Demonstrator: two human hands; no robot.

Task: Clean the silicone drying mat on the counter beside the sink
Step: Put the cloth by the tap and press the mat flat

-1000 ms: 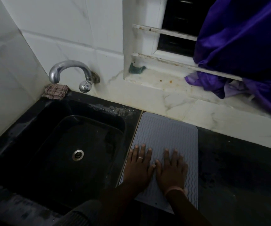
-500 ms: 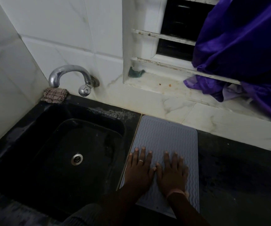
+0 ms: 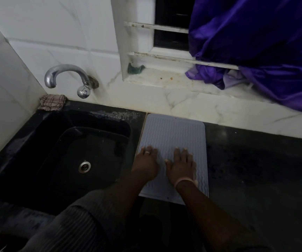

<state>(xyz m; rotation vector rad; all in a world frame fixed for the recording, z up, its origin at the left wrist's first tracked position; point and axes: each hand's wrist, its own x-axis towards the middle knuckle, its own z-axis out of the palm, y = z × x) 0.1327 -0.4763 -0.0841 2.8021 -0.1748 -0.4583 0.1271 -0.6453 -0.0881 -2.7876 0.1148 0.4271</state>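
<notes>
A grey silicone drying mat (image 3: 172,132) with a wavy ribbed pattern lies flat on the dark counter, just right of the sink. My left hand (image 3: 146,163) rests palm down on the mat's near left part, a ring on one finger. Beside it, my right hand (image 3: 182,167) lies flat on the mat's near middle, a pale band at the wrist. Both hands have their fingers spread and hold nothing. A small gap separates them.
A black sink (image 3: 70,157) with a metal drain (image 3: 84,166) sits to the left, under a chrome tap (image 3: 68,79). A checked cloth (image 3: 52,102) lies at the sink's back corner. A green scrubber (image 3: 135,69) and purple fabric (image 3: 266,51) occupy the window ledge. Dark counter (image 3: 255,170) extends right.
Both hands have slid apart on the mat; they were touching side by side and now have a gap between them. The camera view has shifted slightly.
</notes>
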